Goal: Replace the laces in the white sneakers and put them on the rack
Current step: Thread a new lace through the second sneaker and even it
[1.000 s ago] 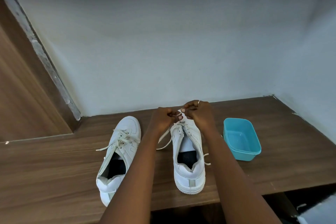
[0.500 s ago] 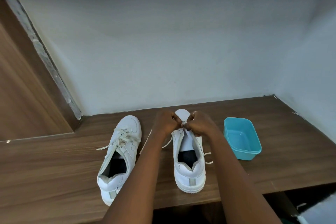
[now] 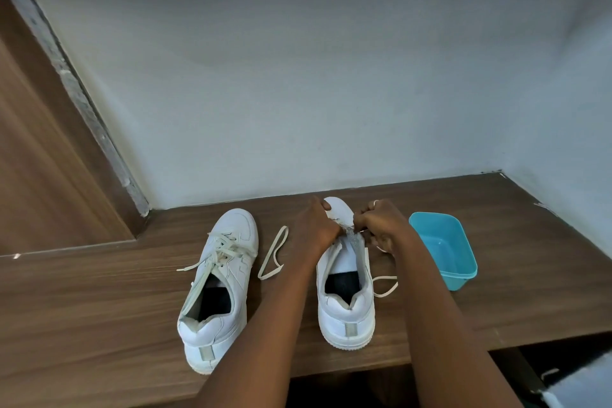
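Right sneaker [image 3: 347, 315] stood on wooden shelf [image 3: 99, 291], lace [image 3: 272, 252] trailing loose. Left hand [image 3: 314, 228] gripped its forepart; right hand [image 3: 381, 225] pinched lace at eyelets. Risk: uneven pull could strip lace from eyelet.

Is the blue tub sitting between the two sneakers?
No: the tub stands right of the right sneaker, away from the left sneaker.

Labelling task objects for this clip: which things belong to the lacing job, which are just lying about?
In the job: right sneaker, its lace, left sneaker, left hand gripping the shoe, right hand pinching the lace.
Lying about: blue tub on the wooden shelf.
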The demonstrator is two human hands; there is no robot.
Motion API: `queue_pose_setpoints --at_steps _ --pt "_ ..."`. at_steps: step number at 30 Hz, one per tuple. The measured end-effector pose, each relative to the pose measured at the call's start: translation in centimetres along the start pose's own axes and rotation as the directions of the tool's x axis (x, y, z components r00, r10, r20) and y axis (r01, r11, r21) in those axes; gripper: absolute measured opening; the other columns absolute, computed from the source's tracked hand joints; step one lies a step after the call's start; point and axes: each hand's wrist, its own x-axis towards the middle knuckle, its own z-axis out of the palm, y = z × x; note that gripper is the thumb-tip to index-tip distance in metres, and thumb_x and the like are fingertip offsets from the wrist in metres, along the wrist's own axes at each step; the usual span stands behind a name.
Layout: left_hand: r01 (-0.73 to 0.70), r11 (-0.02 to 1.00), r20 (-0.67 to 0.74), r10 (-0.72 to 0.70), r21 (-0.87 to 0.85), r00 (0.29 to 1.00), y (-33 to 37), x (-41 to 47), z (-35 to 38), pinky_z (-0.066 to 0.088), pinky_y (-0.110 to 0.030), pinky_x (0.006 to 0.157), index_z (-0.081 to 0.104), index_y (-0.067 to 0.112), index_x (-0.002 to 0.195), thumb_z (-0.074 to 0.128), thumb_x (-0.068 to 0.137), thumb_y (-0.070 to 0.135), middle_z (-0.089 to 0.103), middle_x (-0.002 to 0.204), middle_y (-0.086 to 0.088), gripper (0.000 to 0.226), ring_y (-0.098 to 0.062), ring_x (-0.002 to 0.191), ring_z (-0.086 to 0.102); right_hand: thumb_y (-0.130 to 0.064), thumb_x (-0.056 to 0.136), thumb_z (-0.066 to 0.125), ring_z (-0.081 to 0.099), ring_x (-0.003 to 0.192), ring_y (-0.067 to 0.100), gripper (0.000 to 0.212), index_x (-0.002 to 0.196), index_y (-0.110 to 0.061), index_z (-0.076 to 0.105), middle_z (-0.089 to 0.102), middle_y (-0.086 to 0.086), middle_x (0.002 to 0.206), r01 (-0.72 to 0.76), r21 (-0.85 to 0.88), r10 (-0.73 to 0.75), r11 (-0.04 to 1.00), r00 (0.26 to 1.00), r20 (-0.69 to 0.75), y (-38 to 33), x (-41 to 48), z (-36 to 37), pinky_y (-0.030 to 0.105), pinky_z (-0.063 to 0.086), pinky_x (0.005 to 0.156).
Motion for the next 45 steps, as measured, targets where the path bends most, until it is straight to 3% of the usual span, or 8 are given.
queue_pose_setpoints --at_steps 16,22,27,33,35,38,41,45 --pt "0.121 0.963 -0.021 -0.13 -0.24 0.991 -0.4 -0.2 0.4 0.033 -0.023 0.049 0.038 0.008 0.091 0.079 0.067 0.008 0.037 0.073 0.004 0.047 -0.016 0.076 0.045 0.015 0.081 0.053 0.058 0.059 0.025 0.024 0.102 0.004 0.051 0.057 0.021 0.08 -0.024 0.019 0.023 1.0 0.999 0.035 -0.9 -1.6 -0.3 0.02 0.046 0.038" --pt "0.061 0.985 -0.093 -0.077 -0.164 0.993 -0.7 0.0 1.2 0.033 -0.022 0.051 0.038 0.009 0.088 0.081 0.067 0.013 0.039 0.073 0.002 0.048 -0.014 0.074 0.046 0.011 0.087 0.055 0.06 0.06 0.024 0.014 0.075 0.005 0.054 0.059 0.019 0.073 -0.093 0.069 0.091 0.993 0.996 0.023 -0.7 -1.5 -0.2 0.034 0.055 0.063" --pt "0.057 0.973 -0.014 -0.062 -0.222 0.998 -1.0 0.2 1.2 0.037 -0.02 0.058 0.04 0.01 0.106 0.079 0.072 0.01 0.059 0.082 -0.004 0.052 -0.009 0.07 0.054 0.009 0.09 0.05 0.057 0.06 0.019 0.018 0.075 0.003 0.058 0.058 0.014 0.071 -0.132 0.056 0.133 0.99 0.991 -0.014 0.2 -1.0 0.4 0.027 0.05 0.056" --pt "0.003 0.976 0.123 0.024 -0.217 0.992 -1.5 0.6 -0.1 0.053 -0.038 0.087 0.065 0.017 0.086 0.075 0.073 0.004 0.072 0.089 -0.013 0.021 -0.023 0.085 0.067 0.006 0.093 0.048 0.047 0.056 0.017 0.022 0.073 -0.001 0.054 0.051 0.012 0.066 -0.218 0.143 0.228 0.965 0.972 -0.059 0.4 -0.7 0.8 0.026 0.042 0.052" --pt "-0.033 0.973 0.161 0.071 -0.23 0.984 -1.7 0.7 -0.7 0.054 -0.025 0.085 0.072 0.008 0.091 0.075 0.074 0.003 0.073 0.094 -0.013 0.018 -0.016 0.083 0.067 0.004 0.095 0.043 0.05 0.058 0.015 0.024 0.074 -0.004 0.052 0.052 0.01 0.068 -0.221 0.217 0.245 0.951 0.965 -0.092 0.0 -0.7 0.4 0.027 0.043 0.056" --pt "-0.071 0.971 0.178 0.114 -0.228 0.977 -1.6 0.7 -1.5 0.044 -0.001 0.062 0.073 0.003 0.098 0.075 0.076 0.005 0.072 0.094 -0.008 0.022 -0.001 0.074 0.062 0.0 0.099 0.031 0.057 0.068 0.018 0.029 0.075 -0.006 0.047 0.058 0.01 0.074 -0.246 0.425 0.305 0.871 0.949 -0.077 -0.3 -1.1 -0.5 0.034 0.046 0.075" --pt "-0.085 0.975 0.187 0.124 -0.204 0.975 -1.6 0.7 -1.9 0.04 0.0 0.055 0.072 0.002 0.101 0.074 0.078 0.006 0.072 0.095 -0.007 0.023 0.006 0.065 0.061 -0.003 0.101 0.024 0.059 0.084 0.024 0.029 0.081 -0.002 0.045 0.058 0.012 0.081 -0.195 0.643 0.357 0.74 0.925 -0.131 -0.7 -1.5 -1.9 0.041 0.044 0.092" --pt "-0.104 0.989 0.19 0.122 -0.101 0.974 -2.1 1.0 -2.5 0.042 -0.002 0.064 0.075 0.008 0.097 0.074 0.079 0.012 0.073 0.099 -0.004 0.019 0.001 0.078 0.06 -0.006 0.1 0.029 0.051 0.071 0.015 0.024 0.086 -0.003 0.048 0.05 0.008 0.08 0.043 0.868 0.434 0.495 0.853 -0.289 -1.0 -1.5 -4.2 0.038 0.047 0.099"
